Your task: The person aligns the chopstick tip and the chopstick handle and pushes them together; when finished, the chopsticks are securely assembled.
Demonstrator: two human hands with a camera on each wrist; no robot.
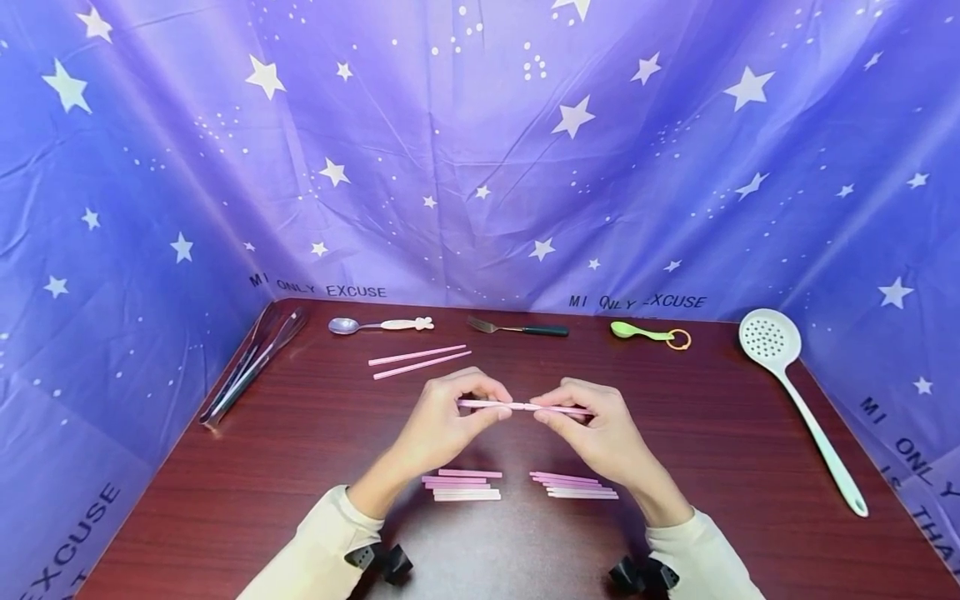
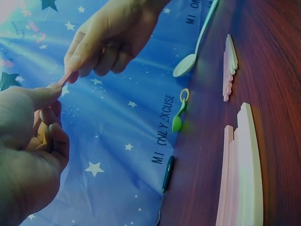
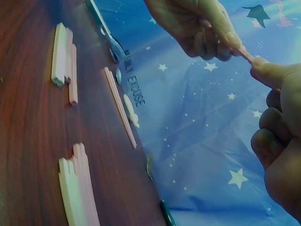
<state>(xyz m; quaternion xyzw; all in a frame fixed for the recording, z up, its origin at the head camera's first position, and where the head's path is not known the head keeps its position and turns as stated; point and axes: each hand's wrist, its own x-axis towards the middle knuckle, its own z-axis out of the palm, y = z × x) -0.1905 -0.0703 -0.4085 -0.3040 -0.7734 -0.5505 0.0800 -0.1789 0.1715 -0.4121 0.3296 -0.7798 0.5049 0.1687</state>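
Note:
In the head view my left hand (image 1: 438, 421) pinches a pink chopstick half (image 1: 480, 404) between thumb and fingers. My right hand (image 1: 600, 425) grips a second pink half (image 1: 566, 409) the same way. The two pieces meet end to end in line, with a pale joint (image 1: 521, 407) between the fingertips. Both hands are raised over the middle of the table. Below the left hand lies a row of pink and whitish stick halves (image 1: 465, 480); a similar row (image 1: 570, 479) lies below the right. Two long pink chopsticks (image 1: 420, 360) rest behind the left hand.
Along the back of the table lie a spoon with a white handle (image 1: 401, 324), a dark-handled fork (image 1: 543, 330) and a green spoon with a yellow ring (image 1: 637, 332). Metal tongs (image 1: 247, 375) lie at the left edge, a pale skimmer (image 1: 813, 425) at the right. Starry cloth (image 1: 480, 150) surrounds the table.

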